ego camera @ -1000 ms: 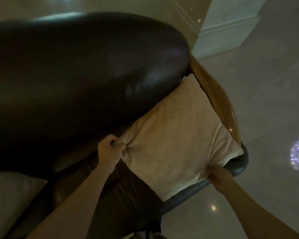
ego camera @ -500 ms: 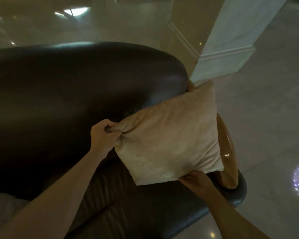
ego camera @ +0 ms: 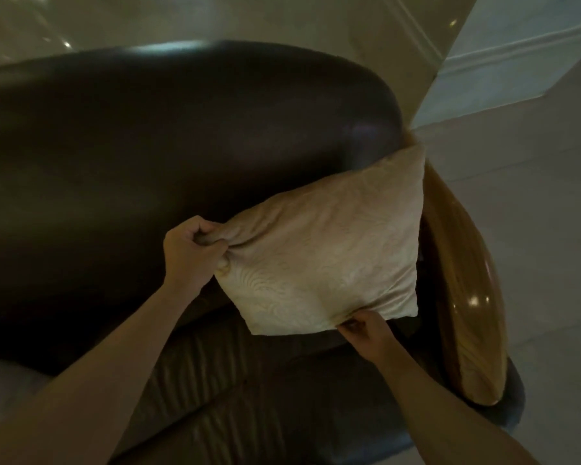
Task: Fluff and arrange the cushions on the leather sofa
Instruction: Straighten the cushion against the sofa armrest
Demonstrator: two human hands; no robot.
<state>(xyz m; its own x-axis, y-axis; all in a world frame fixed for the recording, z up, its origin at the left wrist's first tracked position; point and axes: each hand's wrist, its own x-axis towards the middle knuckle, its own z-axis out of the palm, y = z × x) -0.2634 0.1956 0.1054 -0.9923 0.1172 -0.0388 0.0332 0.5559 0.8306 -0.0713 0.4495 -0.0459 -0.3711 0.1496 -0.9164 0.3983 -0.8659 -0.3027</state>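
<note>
Filling most of the view, the dark leather sofa (ego camera: 182, 146) curves from its rounded backrest down to a ribbed seat, with a glossy wooden armrest (ego camera: 463, 297) closing its right end; pale polished floor (ego camera: 534, 213) lies beyond. Against the corner where backrest meets armrest stands the beige cushion (ego camera: 322, 256), now raised nearly upright with its far top corner touching the backrest; a second ago it lay slumped flat across the armrest, so it has been lifted and swung into the seat corner. A pale patch at the lower left edge may be another cushion, though too little shows to tell. The left hand (ego camera: 190, 251) is closed in a fist, bunching the cushion's left corner in its fingers; the right hand (ego camera: 366, 330) pinches the bottom edge near the right corner, fingers curled under the fabric. Judged from this, the cushion is close to its resting place but hangs partly in the grip, its lower edge seemingly just clear of the seat; plumping it and setting it down squarely appear to remain.
</note>
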